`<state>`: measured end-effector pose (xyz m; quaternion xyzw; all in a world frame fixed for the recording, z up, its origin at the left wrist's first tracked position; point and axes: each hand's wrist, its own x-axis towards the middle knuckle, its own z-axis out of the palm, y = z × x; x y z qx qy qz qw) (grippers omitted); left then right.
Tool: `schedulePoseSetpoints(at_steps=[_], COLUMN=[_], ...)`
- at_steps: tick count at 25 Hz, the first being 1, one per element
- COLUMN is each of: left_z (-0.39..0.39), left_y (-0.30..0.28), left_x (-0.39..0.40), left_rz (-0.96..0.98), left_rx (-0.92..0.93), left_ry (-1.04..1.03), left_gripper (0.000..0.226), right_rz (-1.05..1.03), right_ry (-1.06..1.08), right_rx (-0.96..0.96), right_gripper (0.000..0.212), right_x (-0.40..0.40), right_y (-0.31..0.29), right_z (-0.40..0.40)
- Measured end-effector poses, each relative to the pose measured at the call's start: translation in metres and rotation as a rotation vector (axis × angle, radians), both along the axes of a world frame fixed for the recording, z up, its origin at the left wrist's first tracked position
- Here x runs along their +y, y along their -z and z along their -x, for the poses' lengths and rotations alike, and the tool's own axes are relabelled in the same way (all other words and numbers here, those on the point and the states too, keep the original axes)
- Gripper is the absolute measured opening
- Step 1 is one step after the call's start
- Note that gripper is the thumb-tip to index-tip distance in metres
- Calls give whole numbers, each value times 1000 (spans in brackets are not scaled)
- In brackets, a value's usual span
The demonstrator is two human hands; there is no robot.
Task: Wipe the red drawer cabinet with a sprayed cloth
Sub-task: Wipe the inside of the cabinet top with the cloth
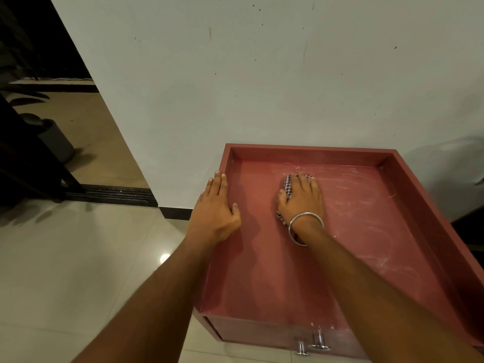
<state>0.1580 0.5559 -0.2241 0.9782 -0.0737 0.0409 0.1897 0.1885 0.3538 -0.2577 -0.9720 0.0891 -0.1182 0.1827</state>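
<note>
The red drawer cabinet (262, 271) stands against a white wall; its top is a shallow tray with raised rims. My right hand (301, 199), a silver bangle at its wrist, presses a checked cloth (288, 183) flat on the tray floor near the back. The cloth shows only at my fingertips and beside my palm. My left hand (216, 210) rests open on the left rim, fingers straight and pointing toward the wall. Pale smears and streaks cover the right half of the tray floor.
Two chrome drawer handles (313, 345) stick out of the cabinet front at the bottom. Glossy beige floor tiles (78, 258) spread to the left. A dark doorway with a sliding track (110, 192) and dark furniture lies at far left. The wall (262, 74) is close behind.
</note>
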Motion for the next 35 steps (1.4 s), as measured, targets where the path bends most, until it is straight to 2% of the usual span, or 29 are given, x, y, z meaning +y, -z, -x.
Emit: schedulePoseSetpoints(at_steps=[4, 9, 12, 16, 19, 27, 32, 35], left_z=[-2, -9, -13, -19, -21, -30, -31, -34], left_y=[1, 1, 0, 1, 1, 1, 1, 1], left_x=[0, -2, -2, -2, -3, -3, -3, -3], left_rz=[7, 16, 15, 18, 19, 10, 32, 21], left_rx=[-8, 1, 18, 11, 3, 14, 15, 6], left_ry=[-6, -7, 1, 3, -10, -9, -3, -4], left_gripper=[76, 76, 76, 76, 76, 76, 76, 76], right_rz=[12, -5, 4, 21, 6, -16, -27, 10], right_ry=[64, -56, -97, -17, 32, -158, -17, 10], right_rx=[16, 20, 7, -33, -40, -35, -89, -90], right_gripper=[57, 59, 58, 60, 54, 51, 45, 45], right_x=[-2, 37, 29, -1, 5, 37, -12, -13], right_y=[-3, -4, -2, 2, 1, -3, 3, 5], right_z=[-5, -26, -30, -34, -37, -66, -64, -66])
